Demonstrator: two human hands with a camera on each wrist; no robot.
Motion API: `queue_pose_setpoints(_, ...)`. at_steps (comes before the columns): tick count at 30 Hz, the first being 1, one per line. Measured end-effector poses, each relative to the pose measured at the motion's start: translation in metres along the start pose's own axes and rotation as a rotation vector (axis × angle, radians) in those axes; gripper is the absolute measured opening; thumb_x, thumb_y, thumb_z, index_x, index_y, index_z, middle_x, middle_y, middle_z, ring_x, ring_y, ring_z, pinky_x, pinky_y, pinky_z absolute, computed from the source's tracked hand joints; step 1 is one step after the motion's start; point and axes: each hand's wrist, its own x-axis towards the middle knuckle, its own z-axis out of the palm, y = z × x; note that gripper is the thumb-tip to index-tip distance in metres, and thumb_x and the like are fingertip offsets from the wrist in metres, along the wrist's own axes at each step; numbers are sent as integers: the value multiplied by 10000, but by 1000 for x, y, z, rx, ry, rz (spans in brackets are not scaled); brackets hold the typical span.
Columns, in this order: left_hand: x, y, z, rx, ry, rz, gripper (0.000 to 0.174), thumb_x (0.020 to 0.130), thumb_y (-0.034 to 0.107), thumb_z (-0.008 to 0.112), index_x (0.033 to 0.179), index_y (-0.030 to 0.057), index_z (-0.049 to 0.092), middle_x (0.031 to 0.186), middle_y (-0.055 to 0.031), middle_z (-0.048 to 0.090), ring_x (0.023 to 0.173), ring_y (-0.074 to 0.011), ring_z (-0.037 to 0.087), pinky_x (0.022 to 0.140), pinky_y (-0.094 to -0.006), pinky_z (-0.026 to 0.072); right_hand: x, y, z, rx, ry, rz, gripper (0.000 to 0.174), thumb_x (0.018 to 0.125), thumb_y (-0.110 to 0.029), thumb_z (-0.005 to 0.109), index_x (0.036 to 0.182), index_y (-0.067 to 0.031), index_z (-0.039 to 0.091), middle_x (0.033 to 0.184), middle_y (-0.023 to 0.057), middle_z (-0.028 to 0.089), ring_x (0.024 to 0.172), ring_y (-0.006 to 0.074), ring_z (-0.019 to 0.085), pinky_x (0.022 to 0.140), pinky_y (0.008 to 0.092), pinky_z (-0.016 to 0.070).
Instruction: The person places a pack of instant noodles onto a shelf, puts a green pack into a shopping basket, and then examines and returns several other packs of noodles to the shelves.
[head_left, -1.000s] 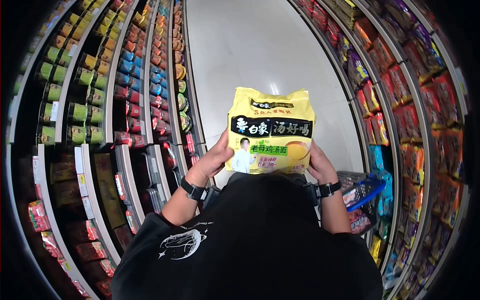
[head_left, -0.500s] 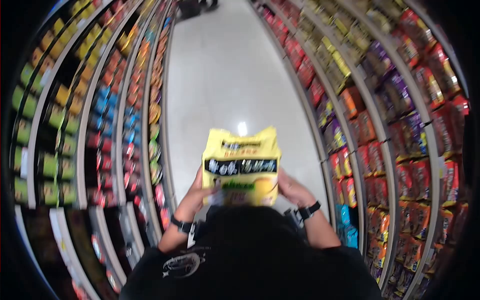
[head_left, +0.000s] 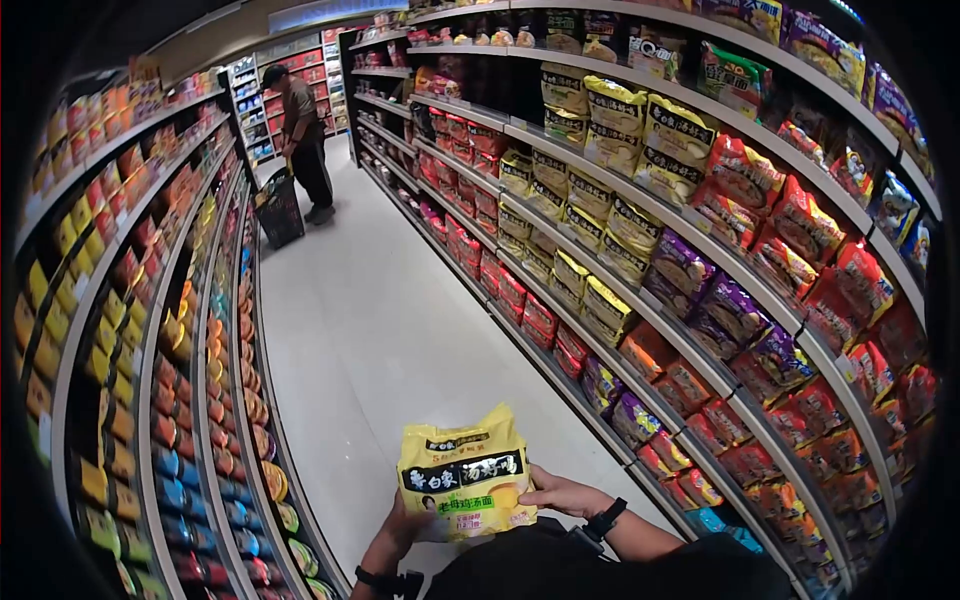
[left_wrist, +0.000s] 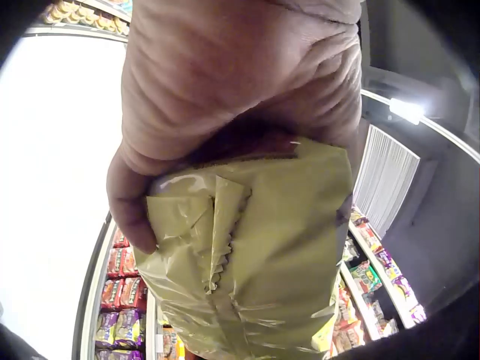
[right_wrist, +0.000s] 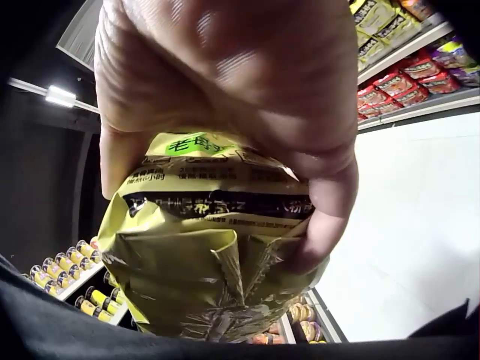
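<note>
A yellow multi-pack of instant noodles (head_left: 465, 455) with a black label band is held upright in front of the body, its printed face toward me. My left hand (head_left: 399, 515) grips its left side, and my right hand (head_left: 562, 493) holds the right side with the thumb at the front. Seen from the left wrist, the left hand (left_wrist: 232, 82) has its fingers and thumb curled round a folded, crimped end of the pack (left_wrist: 281, 247). In the right wrist view the right hand (right_wrist: 240, 75) clasps the opposite end of the pack (right_wrist: 172, 262).
Shelves of bagged noodles (head_left: 605, 220) line the aisle's right side, including similar yellow packs (head_left: 675, 150). Cup noodles (head_left: 180, 390) fill the left shelves. Down the pale floor (head_left: 350, 330) a person (head_left: 300, 130) stands beside a dark shopping basket (head_left: 279, 212).
The head view has lifted and turned toward the right shelves, bringing the far person into sight. The noodle pack stays between both hands, now lower in view and slightly tilted.
</note>
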Motion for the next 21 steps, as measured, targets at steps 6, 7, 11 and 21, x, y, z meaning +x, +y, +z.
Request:
queue_pose_setpoints(6, 73, 33, -35, 2, 86, -73, 852, 747, 55, 698, 1470, 34, 249, 1363, -101, 485, 1253, -221, 470, 1058, -361, 396, 96, -41, -57, 102, -134, 20, 856, 898, -275, 695, 1520, -33, 158, 1472, 102, 363, 1366, 212, 350, 1096, 368, 346)
queue_pose_setpoints(7, 88, 39, -41, 42, 103, -78, 845, 747, 15, 690, 1471, 38, 254, 1372, -94, 481, 1265, -220, 466, 1067, -360, 385, 116, -47, -74, 106, -148, 13, 847, 894, -250, 701, 1514, -25, 169, 1464, 112, 381, 1363, 204, 349, 1109, 357, 327)
queue_pose_setpoints(11, 157, 90, -32, 99, 155, -29, 853, 743, -60, 710, 1469, 53, 276, 1385, -80, 488, 1287, -224, 463, 1086, -365, 368, 193, -102, -127, -23, -223, -125, 804, 892, -218, 699, 1503, -33, 209, 1392, 115, 450, 1287, 205, 427, 1054, 336, 368)
queue_pose_setpoints(21, 320, 148, -24, 115, 275, 43, 639, 744, -14, 753, 1326, 11, 491, 1225, -81, 620, 1130, -203, 586, 993, -352, 459, 322, -241, -222, -138, -361, -286, 1071, 684, -155, 862, 1496, -56, 171, 1400, 98, 446, 1283, 189, 441, 1058, 345, 420)
